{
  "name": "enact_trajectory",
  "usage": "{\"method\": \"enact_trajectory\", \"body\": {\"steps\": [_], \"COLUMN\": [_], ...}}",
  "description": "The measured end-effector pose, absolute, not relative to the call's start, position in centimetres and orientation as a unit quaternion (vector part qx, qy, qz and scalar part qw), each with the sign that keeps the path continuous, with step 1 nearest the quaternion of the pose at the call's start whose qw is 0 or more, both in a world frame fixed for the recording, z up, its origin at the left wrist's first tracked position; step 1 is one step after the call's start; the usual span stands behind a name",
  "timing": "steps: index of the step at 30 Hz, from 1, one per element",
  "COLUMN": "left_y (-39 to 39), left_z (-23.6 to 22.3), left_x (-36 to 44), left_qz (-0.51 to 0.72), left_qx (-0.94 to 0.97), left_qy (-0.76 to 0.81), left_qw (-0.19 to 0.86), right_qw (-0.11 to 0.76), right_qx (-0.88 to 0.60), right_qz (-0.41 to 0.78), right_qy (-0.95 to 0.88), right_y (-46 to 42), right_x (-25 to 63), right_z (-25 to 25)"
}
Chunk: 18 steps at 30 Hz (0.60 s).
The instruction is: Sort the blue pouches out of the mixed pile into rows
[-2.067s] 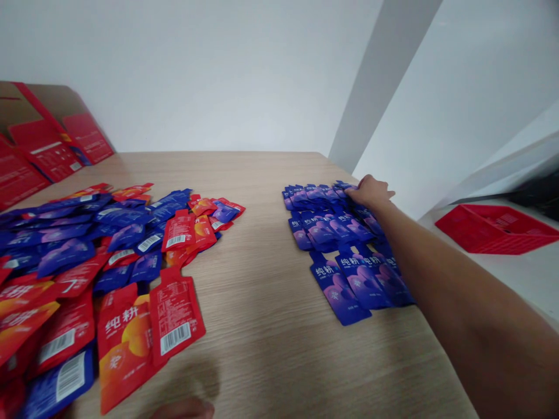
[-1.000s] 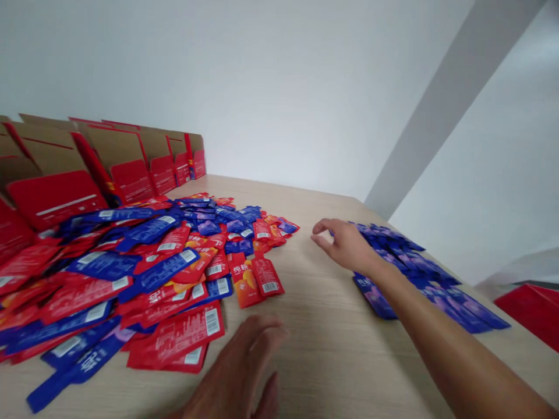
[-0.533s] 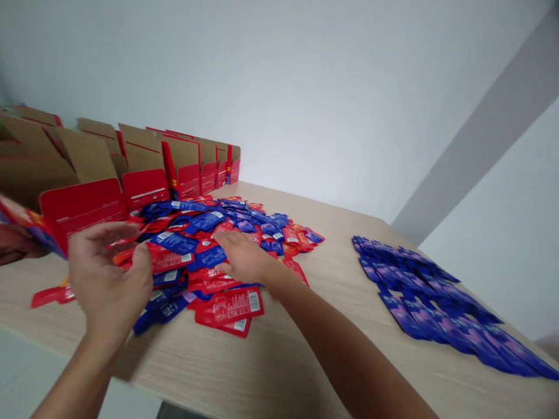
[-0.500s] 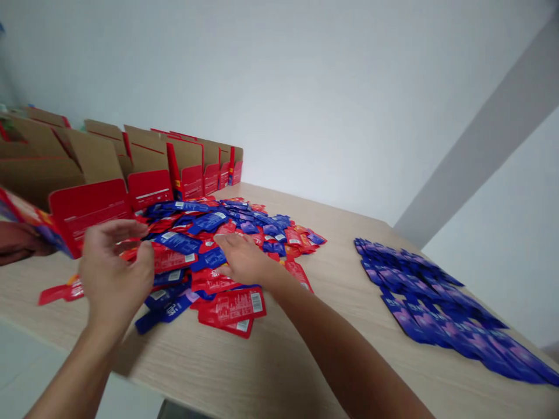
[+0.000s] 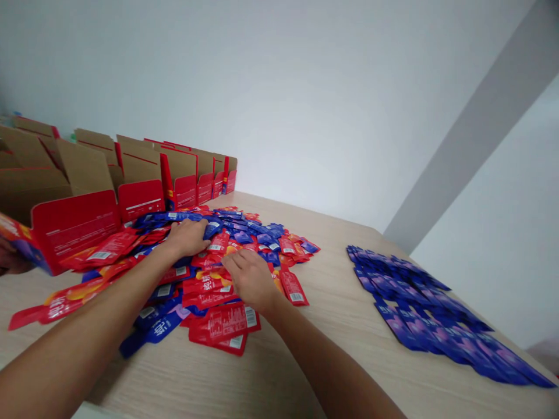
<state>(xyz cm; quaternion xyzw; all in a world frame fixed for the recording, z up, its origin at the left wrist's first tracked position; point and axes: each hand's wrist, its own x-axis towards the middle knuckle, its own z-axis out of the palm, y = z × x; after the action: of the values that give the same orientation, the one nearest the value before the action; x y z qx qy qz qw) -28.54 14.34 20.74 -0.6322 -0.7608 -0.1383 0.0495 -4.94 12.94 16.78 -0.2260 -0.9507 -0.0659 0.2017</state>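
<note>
A heap of red and blue foil pouches (image 5: 220,317) lies on the table. My left hand (image 5: 188,237) is over the middle of the heap, its fingers curled down at a blue pouch (image 5: 212,228). Nearer and to the right, my right hand (image 5: 254,280) rests on the heap with its fingers bent together beside a red pouch with orange fruit print (image 5: 207,282); its fingertips are partly hidden, and I cannot make out what is in them. A red pouch with a barcode (image 5: 293,286) lies just right of that hand.
Open red cardboard boxes (image 5: 78,224) stand in a row behind and left of the heap. Overlapping rows of blue-purple pouches (image 5: 402,326) lie at the table's right. Another person's hand (image 5: 11,259) is at a box on the far left. A wall (image 5: 305,116) backs the table (image 5: 323,326).
My left hand has moved right and away from me, from open above the heap's left side down onto its middle. My right hand has drawn slightly nearer, its fingers now more bent.
</note>
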Motion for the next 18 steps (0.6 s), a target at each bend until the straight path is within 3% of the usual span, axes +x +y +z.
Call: {"method": "enact_trajectory", "body": {"steps": [7,11,18], "left_y": [14.5,14.6,13.5], "left_z": [20.8,21.0,23.6], "left_x": [-29.7,-29.8,-24.7], "left_qz": [-0.144,-0.185,-0.264], "left_qx": [-0.673,-0.67,-0.688], "left_qy": [-0.723,-0.713,-0.669], "left_qw": [0.068,0.093,0.097], "right_qw": [0.361,0.453,0.505], "right_qx": [-0.39,-0.455,-0.436], "right_qz": [-0.001,0.093,0.195], "right_qy": [-0.847,-0.761,-0.719], "right_y": [13.4,14.0,13.5], "right_x": [3.2,8.3,10.1], "right_z": [15.9,14.6,13.5]}}
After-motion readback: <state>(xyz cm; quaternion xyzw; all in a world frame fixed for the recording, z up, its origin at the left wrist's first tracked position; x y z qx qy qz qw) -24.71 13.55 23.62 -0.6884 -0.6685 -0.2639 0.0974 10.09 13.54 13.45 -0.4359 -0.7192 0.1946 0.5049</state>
